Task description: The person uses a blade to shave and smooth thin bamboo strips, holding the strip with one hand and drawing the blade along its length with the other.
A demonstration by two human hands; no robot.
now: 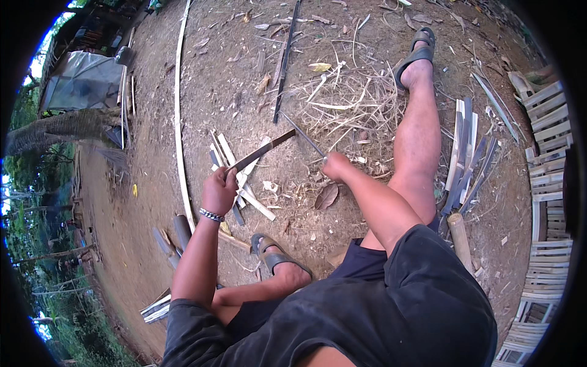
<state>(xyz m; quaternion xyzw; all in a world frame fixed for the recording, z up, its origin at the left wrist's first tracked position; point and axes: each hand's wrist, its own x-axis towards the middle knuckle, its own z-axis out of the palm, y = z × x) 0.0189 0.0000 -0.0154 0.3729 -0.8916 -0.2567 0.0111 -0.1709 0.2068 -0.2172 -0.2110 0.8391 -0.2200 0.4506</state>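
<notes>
- Closely held, the dark strip (263, 151) juts from the left hand (219, 191), thumb and fingers closed in a firm grip around its near end.
- The right hand (334, 166) has its grip wrapped around one end of a narrow tool (304, 137); the slim length slants forward and left, crossing the strip's far tip. Whether they touch, I cannot tell.
- Both hands are well apart, with littered ground between them and the person's body.
- Just beside the left hand, crossed pale slats (260, 205) crowd the space below the strip.
- Ahead of the right hand, a heap of shavings (351, 104) spreads as far as the stretched right leg (419, 134), which bounds the working room on that side.
- The left sandal (271, 255) sits nearer the body, behind the left hand's slats.
- A long pale strip (178, 110) edges the left; beyond it stretches the widest room, over brown earth (143, 202).
- Past the right leg, a bundle of split lengths (465, 153) lies before the slatted fence (547, 183).
</notes>
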